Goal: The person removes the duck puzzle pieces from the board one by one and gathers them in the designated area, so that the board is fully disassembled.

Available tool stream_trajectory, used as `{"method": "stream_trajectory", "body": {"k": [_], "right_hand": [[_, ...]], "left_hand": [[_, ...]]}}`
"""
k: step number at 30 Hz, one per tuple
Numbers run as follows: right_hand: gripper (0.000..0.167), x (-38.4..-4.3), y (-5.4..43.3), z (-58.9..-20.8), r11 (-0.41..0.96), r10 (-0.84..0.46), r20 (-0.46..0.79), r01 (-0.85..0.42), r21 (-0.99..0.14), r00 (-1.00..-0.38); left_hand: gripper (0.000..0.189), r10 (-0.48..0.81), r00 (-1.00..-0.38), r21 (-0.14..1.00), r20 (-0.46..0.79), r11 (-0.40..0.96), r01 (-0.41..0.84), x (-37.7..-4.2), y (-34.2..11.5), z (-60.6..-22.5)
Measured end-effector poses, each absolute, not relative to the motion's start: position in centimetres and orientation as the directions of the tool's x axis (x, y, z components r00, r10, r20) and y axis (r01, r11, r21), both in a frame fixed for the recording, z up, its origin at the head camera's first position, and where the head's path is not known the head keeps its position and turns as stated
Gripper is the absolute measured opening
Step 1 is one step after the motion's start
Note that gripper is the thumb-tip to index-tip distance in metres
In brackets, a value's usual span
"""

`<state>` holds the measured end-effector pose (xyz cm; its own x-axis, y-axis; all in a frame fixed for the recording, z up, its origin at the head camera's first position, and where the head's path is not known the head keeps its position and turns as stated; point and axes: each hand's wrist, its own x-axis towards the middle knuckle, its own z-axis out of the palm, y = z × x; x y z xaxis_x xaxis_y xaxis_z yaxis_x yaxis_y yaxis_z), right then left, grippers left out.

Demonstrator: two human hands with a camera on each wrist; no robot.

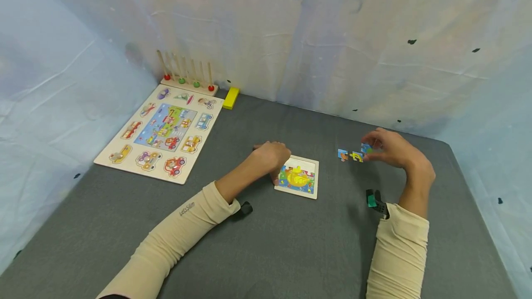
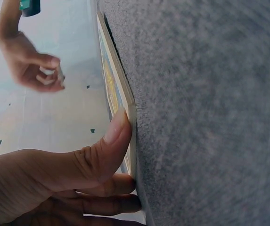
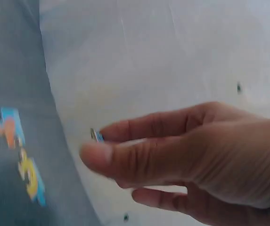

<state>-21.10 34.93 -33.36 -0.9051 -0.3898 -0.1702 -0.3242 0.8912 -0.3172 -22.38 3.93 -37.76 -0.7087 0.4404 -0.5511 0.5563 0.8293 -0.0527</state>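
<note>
- Jigsaw piece pinched by right hand; a fingertip slip could drop it.
- Left hand grips jigsaw tray at left; jolting could unseat fitted pieces.

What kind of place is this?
Probably a curtained-off play table: there's a small wooden-framed jigsaw, a big vehicle puzzle board, and pale sheets hanging behind.

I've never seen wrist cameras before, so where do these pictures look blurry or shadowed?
Head view: fairly sharp, soft shadows on the table below the right hand. Left wrist view: table blurry, left hand crisper. Right wrist view: yellow puzzle piece blurred.
</note>
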Motion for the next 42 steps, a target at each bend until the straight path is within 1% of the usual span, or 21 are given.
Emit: {"method": "stream_trajectory", "body": {"k": [6, 11, 15, 21, 26, 31, 42], "right_hand": [[0.044, -21.1, 38.7, -35.2, 0.928, -0.308, -0.203, -0.247, -0.278, -0.93], [0.043, -21.9, 40.1, -37.6, 0.926, -0.298, -0.238, -0.219, -0.306, -0.925], [0.044, -22.5, 40.1, -38.8, 0.924, -0.294, -0.266, -0.202, -0.325, -0.918], [0.047, -22.7, 40.0, -38.9, 0.929, -0.276, -0.291, -0.176, -0.327, -0.916], [0.042, -22.6, 40.0, -38.8, 0.931, -0.27, -0.289, -0.172, -0.322, -0.918], [0.037, -22.7, 40.1, -39.1, 0.928, -0.274, -0.272, -0.181, -0.325, -0.922], [0.034, -23.0, 39.7, -39.2, 0.933, -0.246, -0.269, -0.152, -0.325, -0.931]], "left_hand": [[0.093, 0.44, -0.706, -0.047, -0.555, 0.831, 0.555, -22.4, 3.9, -37.8], [0.094, 0.44, -0.704, -0.048, -0.557, 0.829, 0.557, -22.5, 3.9, -37.8], [0.095, 0.441, -0.702, -0.043, -0.56, 0.83, 0.556, -22.6, 3.9, -37.8], [0.095, 0.441, -0.708, -0.034, -0.551, 0.836, 0.548, -22.5, 3.9, -37.8], [0.092, 0.449, -0.706, -0.032, -0.548, 0.832, 0.554, -22.5, 3.8, -37.8], [0.093, 0.45, -0.699, -0.03, -0.555, 0.829, 0.558, -22.7, 3.8, -37.9], [0.091, 0.447, -0.704, -0.025, -0.552, 0.835, 0.55, -22.5, 3.7, -37.7]]}}
